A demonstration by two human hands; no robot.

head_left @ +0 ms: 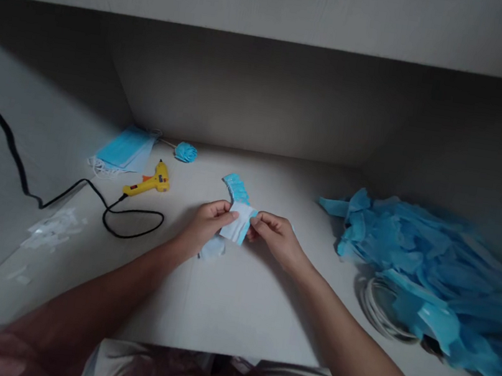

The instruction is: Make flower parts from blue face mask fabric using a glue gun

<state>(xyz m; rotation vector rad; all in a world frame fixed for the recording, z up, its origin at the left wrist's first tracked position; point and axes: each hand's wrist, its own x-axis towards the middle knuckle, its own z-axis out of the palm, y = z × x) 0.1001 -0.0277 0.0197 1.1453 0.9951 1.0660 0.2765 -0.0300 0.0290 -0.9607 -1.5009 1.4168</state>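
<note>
Between both hands, over the middle of the white desk, is a small white-and-blue piece of mask fabric. My left hand pinches its left edge with the thumb on top. My right hand grips the blue right edge between thumb and fingers. Just beyond the hands lies a row of overlapping blue fabric pieces. Below the left fingers rests a pale blue piece on the desk, partly covered by the held one.
On the left are a yellow glue gun with a looping black cord, stacked face masks, a blue fabric flower and white scraps. A blue fabric heap and coiled wire occupy the right. A shelf overhangs the back.
</note>
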